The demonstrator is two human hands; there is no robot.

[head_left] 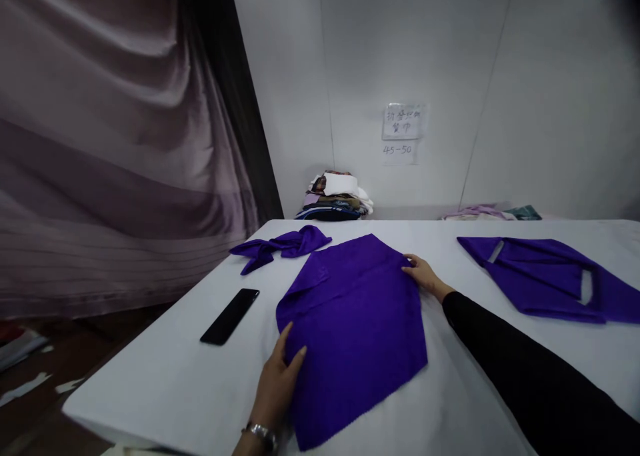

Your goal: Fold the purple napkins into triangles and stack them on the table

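Observation:
A purple cloth (360,323) lies spread on the white table in front of me, with a fold along its upper left side. My left hand (276,383), a metal-band watch (260,435) on its wrist, is at the cloth's left edge with thumb and index finger apart. At the upper right edge of the cloth is my right hand (424,276), its arm in a black sleeve. Its fingertips touch the cloth's border, thumb and fingers slightly apart.
Left of the cloth lie a black phone (230,317) and a knotted purple cloth (300,241). A folded purple cloth (545,276) rests at the right. Folded textiles (335,196) are stacked behind the white table (165,376). A draped curtain (110,143) hangs at left.

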